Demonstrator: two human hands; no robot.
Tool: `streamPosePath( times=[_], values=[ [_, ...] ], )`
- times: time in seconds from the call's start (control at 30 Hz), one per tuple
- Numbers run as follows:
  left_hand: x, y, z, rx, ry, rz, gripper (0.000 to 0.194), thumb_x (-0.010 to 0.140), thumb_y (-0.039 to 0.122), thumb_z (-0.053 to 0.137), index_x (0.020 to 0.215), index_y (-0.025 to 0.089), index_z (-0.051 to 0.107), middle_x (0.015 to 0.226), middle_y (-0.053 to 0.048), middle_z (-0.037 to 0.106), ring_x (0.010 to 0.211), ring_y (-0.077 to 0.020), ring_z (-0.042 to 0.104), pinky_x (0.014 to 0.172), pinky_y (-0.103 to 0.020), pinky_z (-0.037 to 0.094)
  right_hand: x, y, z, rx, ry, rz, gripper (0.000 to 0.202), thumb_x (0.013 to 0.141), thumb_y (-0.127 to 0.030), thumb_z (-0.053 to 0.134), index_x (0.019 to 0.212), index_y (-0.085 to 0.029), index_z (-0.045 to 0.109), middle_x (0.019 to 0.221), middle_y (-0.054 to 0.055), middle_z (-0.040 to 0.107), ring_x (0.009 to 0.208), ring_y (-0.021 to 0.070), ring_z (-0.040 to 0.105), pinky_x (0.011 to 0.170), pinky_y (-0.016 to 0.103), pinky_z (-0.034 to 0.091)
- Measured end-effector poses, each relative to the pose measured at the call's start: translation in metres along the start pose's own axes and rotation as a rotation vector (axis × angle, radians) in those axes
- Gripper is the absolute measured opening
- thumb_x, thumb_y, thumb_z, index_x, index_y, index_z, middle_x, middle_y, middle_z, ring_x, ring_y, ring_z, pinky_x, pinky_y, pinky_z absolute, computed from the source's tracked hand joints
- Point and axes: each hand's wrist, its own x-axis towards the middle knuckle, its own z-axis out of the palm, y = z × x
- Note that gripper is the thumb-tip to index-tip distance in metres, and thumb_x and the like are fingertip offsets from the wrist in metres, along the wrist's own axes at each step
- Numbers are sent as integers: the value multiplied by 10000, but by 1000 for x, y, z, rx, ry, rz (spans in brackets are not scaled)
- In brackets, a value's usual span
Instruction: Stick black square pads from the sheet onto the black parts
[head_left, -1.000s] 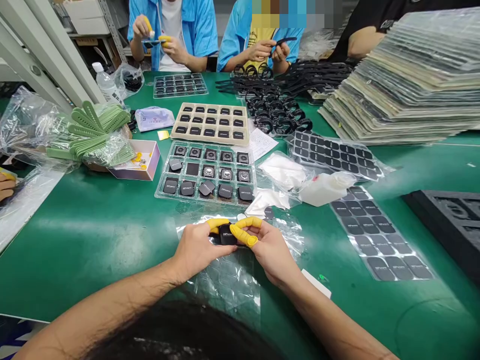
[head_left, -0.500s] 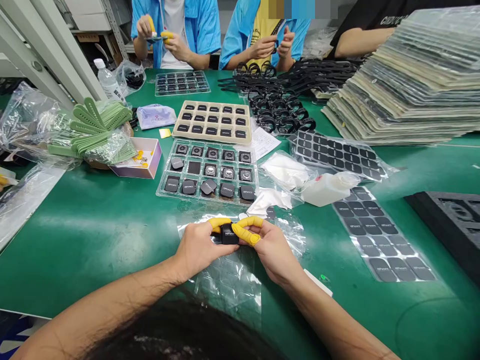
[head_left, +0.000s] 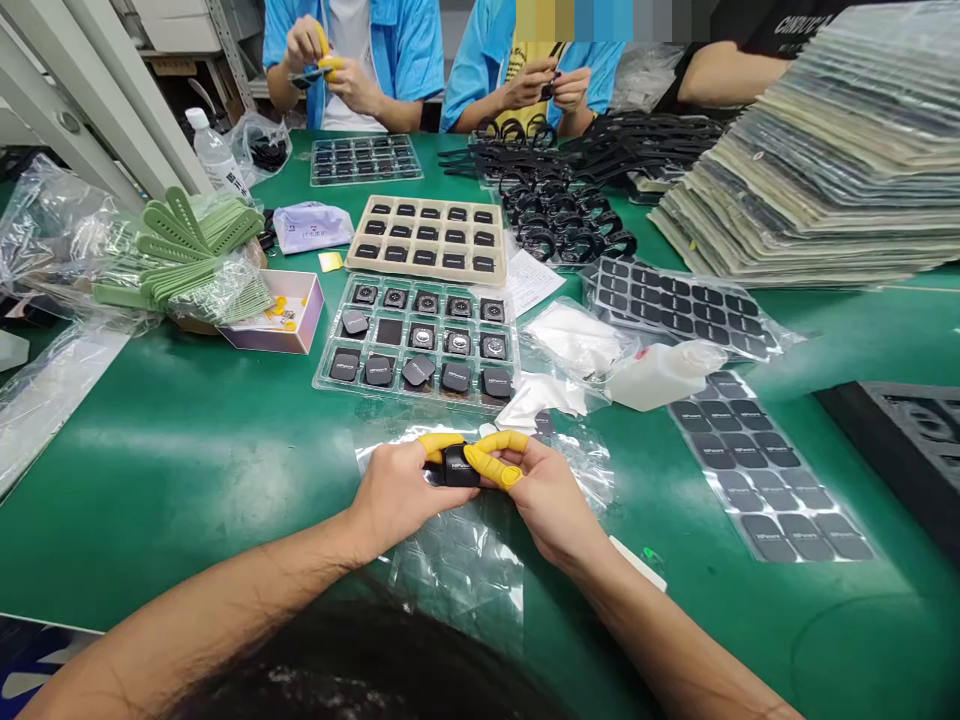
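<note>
Between my two hands is a black smartwatch case (head_left: 459,468) with white lettering on the face turned to me. My left hand (head_left: 397,490) grips its left side, thumb below and a yellow-cotted finger behind. On the right, my right hand (head_left: 544,495) pinches it, the thumb and forefinger in yellow finger cots at its upper right corner. Clear plastic film (head_left: 457,570) lies under my hands. Just beyond stands a clear tray (head_left: 321,378) of watch cases, some showing round sensors, the front row bearing lettered dark squares.
A beige tray (head_left: 352,262) of black pieces, green straps (head_left: 195,250), a white bottle (head_left: 660,375), and sheets of dark stickers (head_left: 765,470) surround the work spot. A tall stack of trays (head_left: 817,170) and a black foam block (head_left: 892,450) stand right. Two co-workers in blue sit opposite.
My hands keep the same grip on the watch case, with barely any shift. Across the table, one co-worker's hands have moved slightly, and the whole view has shifted a little.
</note>
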Motion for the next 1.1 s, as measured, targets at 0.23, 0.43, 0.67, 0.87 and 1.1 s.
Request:
streamPosePath(
  times=[0.23,0.43,0.67,0.87,1.1],
  values=[
    [1,1,0,-4,-7,-2,514,778,332,1072,1280,301,966,1140,-16,988,1056,-326,947,981,-413,767,1,2,-1,-4,-2,-19,593,466,-570,1213,788,-234,845,797,28,793,777,216,705,764,352,593],
    [2,2,0,35,6,20,485,770,313,1078,1243,297,972,1120,-16,988,1036,-322,949,953,-393,772,1,6,-1,-2,-5,-37,572,503,-560,1205,799,-233,840,811,37,803,778,216,705,764,355,590],
    [1,5,-1,30,-2,-1,466,778,316,1070,1233,299,974,1114,-3,987,1032,-319,949,954,-394,767,4,10,-2,-6,14,-45,613,460,-569,1215,817,-229,852,821,40,817,781,218,711,772,357,587],
    [1,4,-1,28,3,7,453,792,313,1064,1235,294,971,1105,-5,987,1024,-313,949,931,-380,762,1,9,-3,-18,18,-42,613,506,-552,1207,876,-230,842,847,14,799,759,194,722,740,330,593],
    [2,1,-1,30,-31,43,454,733,258,1072,1174,309,979,1026,20,982,920,-285,938,879,-350,758,6,11,-3,-125,-82,-61,627,500,-488,1197,988,-287,859,890,-24,777,675,186,712,609,315,573]
  ],
)
